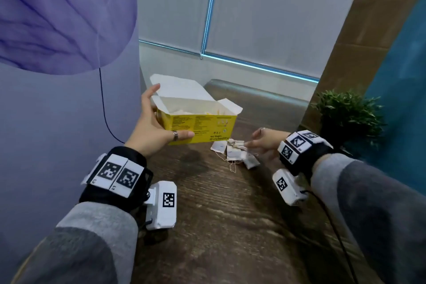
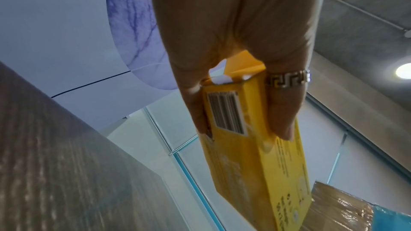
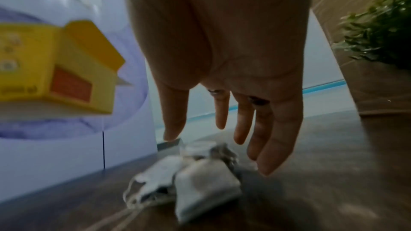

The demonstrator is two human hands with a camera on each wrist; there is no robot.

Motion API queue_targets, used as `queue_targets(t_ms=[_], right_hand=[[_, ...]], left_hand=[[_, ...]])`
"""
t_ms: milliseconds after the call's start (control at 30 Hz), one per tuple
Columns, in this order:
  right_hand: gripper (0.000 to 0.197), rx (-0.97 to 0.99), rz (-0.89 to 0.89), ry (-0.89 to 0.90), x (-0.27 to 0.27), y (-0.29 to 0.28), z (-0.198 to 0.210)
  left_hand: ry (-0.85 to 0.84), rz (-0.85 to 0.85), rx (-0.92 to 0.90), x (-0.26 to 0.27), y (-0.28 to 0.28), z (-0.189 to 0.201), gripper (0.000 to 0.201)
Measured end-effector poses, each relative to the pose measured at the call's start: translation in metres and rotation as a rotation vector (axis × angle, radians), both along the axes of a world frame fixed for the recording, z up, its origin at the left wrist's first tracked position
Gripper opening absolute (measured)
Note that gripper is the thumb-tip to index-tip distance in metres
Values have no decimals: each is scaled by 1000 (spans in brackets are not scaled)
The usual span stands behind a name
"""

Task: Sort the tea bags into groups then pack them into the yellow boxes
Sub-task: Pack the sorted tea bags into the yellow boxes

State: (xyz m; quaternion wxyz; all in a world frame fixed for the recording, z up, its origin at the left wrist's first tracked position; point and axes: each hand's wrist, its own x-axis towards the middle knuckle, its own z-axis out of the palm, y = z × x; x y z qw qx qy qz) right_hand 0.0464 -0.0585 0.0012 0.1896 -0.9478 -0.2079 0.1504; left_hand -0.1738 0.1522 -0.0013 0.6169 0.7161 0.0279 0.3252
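My left hand (image 1: pixel 159 127) grips an open yellow box (image 1: pixel 202 125) by its left end, thumb on the front face, and holds it lifted above the table. Its white flaps stand open, and pale tea bags show inside. In the left wrist view the fingers (image 2: pixel 195 108) and ringed thumb clamp the yellow box (image 2: pixel 255 146). A small pile of white tea bags (image 1: pixel 235 152) with loose strings lies on the wooden table just below the box's right corner. My right hand (image 1: pixel 258 142) hovers over the pile with straight fingers (image 3: pixel 266 138) spread above the tea bags (image 3: pixel 200 178), holding nothing.
A dark wooden table (image 1: pixel 230 214) stretches toward me. A lilac wall panel (image 1: pixel 69 99) bounds the left side. A green potted plant (image 1: pixel 345 113) stands at the right by a brown and teal panel (image 1: pixel 380 53). A window with blinds lies behind.
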Motion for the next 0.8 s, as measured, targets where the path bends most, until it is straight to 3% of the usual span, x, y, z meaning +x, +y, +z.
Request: queue_targets(t_ms=[67, 300, 367, 433, 567, 633, 667, 733, 800], right_hand=[[41, -113, 37, -5, 6, 2, -17], [51, 10, -94, 129, 0, -2, -30], [42, -149, 50, 90, 1, -13, -22], [21, -238, 189, 129, -5, -25, -7], [20, 82, 133, 179, -4, -26, 22], [59, 241, 46, 206, 10, -14, 22], [64, 293, -14, 251, 16, -6, 18], [36, 338, -97, 301, 19, 11, 8], [26, 269, -153, 266, 22, 24, -3]], left_hand=[[-2, -14, 16, 1, -1, 0, 109], [25, -22, 32, 2, -1, 1, 109], [28, -19, 36, 1, -1, 2, 110], [31, -20, 37, 1, -1, 2, 110], [46, -20, 64, 4, -1, 2, 112], [53, -21, 70, 4, -1, 0, 112], [55, -18, 70, 4, -1, -1, 112], [53, -9, 62, 4, 0, -2, 112], [46, 1, 55, 4, 2, -3, 112]])
